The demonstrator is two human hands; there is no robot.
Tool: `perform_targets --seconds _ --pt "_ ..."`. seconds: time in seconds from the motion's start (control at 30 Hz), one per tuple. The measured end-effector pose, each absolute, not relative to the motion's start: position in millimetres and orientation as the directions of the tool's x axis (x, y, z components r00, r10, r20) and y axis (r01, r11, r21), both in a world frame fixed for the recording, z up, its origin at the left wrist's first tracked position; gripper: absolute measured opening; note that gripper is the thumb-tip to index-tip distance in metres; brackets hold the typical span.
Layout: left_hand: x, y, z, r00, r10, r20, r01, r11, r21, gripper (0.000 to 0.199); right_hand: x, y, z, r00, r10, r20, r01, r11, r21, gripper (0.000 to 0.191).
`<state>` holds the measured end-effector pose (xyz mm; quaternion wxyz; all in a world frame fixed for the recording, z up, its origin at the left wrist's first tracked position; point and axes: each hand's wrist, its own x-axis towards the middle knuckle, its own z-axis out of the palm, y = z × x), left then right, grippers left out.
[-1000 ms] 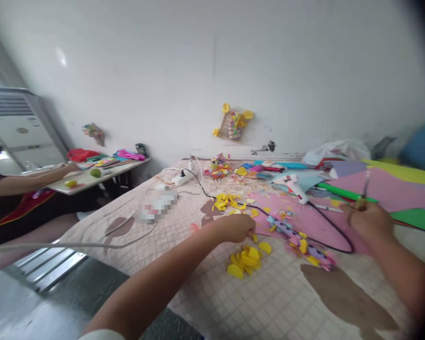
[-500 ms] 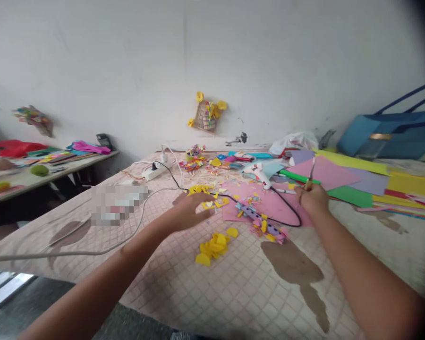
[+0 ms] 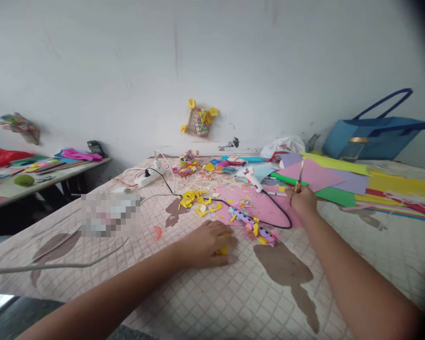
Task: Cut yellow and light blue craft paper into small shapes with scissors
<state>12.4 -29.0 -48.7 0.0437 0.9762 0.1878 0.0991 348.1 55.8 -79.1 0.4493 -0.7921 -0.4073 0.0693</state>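
Observation:
My left hand [image 3: 208, 244] is lowered over the small pile of yellow petal pieces [image 3: 222, 249], its fingers curled round them so that most of the pile is hidden. My right hand [image 3: 302, 202] grips scissors [image 3: 300, 175] whose blades point up and away. Between the hands lies a purple dotted strip [image 3: 246, 217] trimmed with pink and yellow bits. Behind it, a white glue gun [image 3: 250, 178] rests by a pink sheet [image 3: 230, 193]. Yellow scraps [image 3: 191, 198] lie beyond my left hand.
A power strip [image 3: 149, 177] with cables stands at the back left. Coloured sheets [image 3: 322, 174] spread at the right, before a blue bag [image 3: 371, 137] and a jar [image 3: 354, 148]. A second table [image 3: 53, 175] is at the far left. A decorated basket [image 3: 199, 120] hangs on the wall.
My left hand has come down and nearer, from the yellow scraps onto the petal pile, and its fingers have closed in. My right hand still holds the scissors. The view has shifted slightly.

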Motion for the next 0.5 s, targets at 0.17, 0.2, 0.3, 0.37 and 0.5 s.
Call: perform_targets --seconds 0.17,0.2,0.3,0.37,0.5 --pt "12.5 -38.9 -55.2 0.891 0.418 0.177 0.442 -0.887 -0.131 0.03 350.7 57.5 -82.9 0.704 0.645 0.297 0.51 -0.168 -0.844 0.016" --pt "12.1 -40.1 -56.8 0.885 0.431 0.175 0.457 -0.875 -0.158 0.031 351.5 58.0 -83.8 0.711 0.636 0.3 0.491 -0.144 -0.859 0.016" --pt "12.7 -38.3 -56.2 0.859 0.491 0.146 0.509 -0.85 -0.133 0.03 355.4 58.9 -84.5 0.741 0.603 0.294 0.418 -0.072 -0.906 0.02" --pt "14.0 -32.1 -51.6 0.787 0.601 0.143 0.604 -0.797 0.023 0.027 359.8 59.2 -82.0 0.773 0.568 0.283 0.353 -0.014 -0.936 0.025" --pt "14.0 -11.3 -43.0 0.487 0.871 0.066 0.755 -0.458 0.469 0.026 370.3 58.1 -69.9 0.821 0.488 0.296 0.225 0.2 -0.954 0.022"
